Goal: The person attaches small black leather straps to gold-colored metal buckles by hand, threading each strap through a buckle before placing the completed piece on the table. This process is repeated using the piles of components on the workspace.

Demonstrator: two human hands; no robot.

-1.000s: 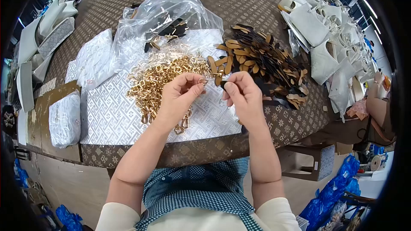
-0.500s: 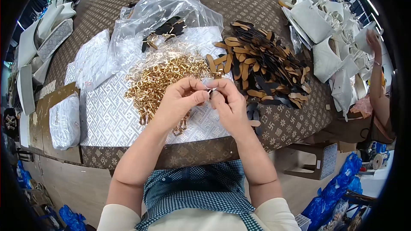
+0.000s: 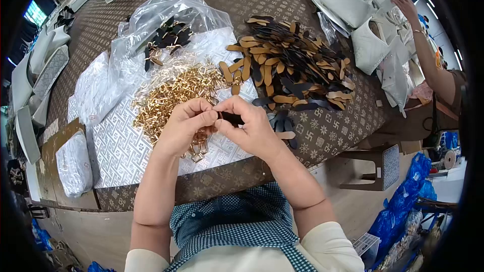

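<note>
OK so rn you're working w/ both hands over the tabletop [image 3: 327,138], a bit in from the near edge, roughly midway along it. Your right hand [image 3: 247,126] is pinching a dark strip [image 3: 231,118] btwn thumb and fingers, so the strip is hanging above the white patterned sheet [image 3: 126,156], w/ its left end pointing at your left hand [image 3: 189,123]. Left grip: thumb and index are sitting close at the tips, but your fingers are hiding whatever's btwn them, so I can't tell if they're pinching anything.

Step-wise, IMO you're doing the fiddly fingertip bit on one strip. Next move is prob calling for a steady right pinch and the strip's end lining up w/ the left fingertips, nothing forceful, bc it's looking thin and bendy. FWIW that end's mostly hiding, so a slip would be easy to miss.

Around you: gold hardware pile [image 3: 166,88] is lying on the sheet just past your left hand; tan-and-black strip pile [image 3: 292,65] is spreading toward the right edge. A few loose dark strips [image 3: 283,123] are lying nearer the near edge, just right of your right hand.
</note>
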